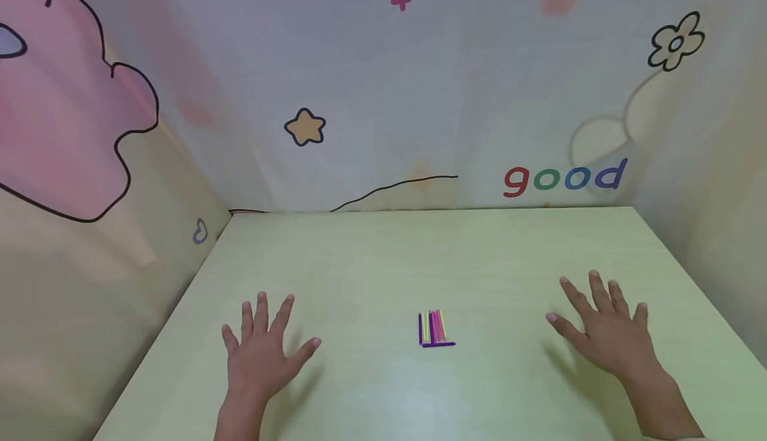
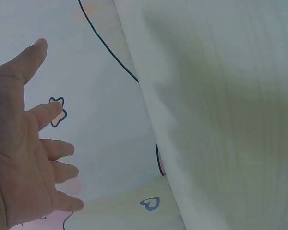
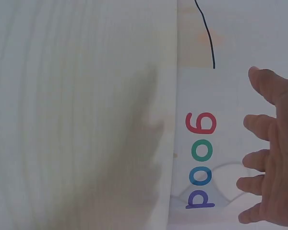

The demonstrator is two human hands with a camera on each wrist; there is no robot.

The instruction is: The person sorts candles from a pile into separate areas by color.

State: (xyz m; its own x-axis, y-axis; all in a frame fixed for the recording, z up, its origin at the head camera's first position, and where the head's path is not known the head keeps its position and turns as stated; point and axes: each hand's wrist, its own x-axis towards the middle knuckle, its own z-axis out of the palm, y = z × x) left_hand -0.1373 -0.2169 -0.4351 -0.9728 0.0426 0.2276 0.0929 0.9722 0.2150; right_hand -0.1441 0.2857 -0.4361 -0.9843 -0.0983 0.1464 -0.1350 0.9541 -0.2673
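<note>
Purple front stick (image 1: 439,344) runs sideways, the other sticks (image 1: 437,326) front-to-back.

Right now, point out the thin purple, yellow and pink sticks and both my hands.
Thin purple, yellow and pink sticks (image 1: 436,328): head view, on a pink one mid-group.
Left hand (image 1: 259,356): head view, its back.
Right hand (image 1: 614,338): head view, its back.

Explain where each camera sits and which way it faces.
Head: on the person's head, facing forward and down at the table, thin colored sticks and printed backdrop; left hand and right hand both show.
Left wrist: on that wrist, looking past the left hand at table and backdrop.
Right wrist: on that wrist, looking past the right hand at table and backdrop.
Head and right wrist share the word "good".
</note>
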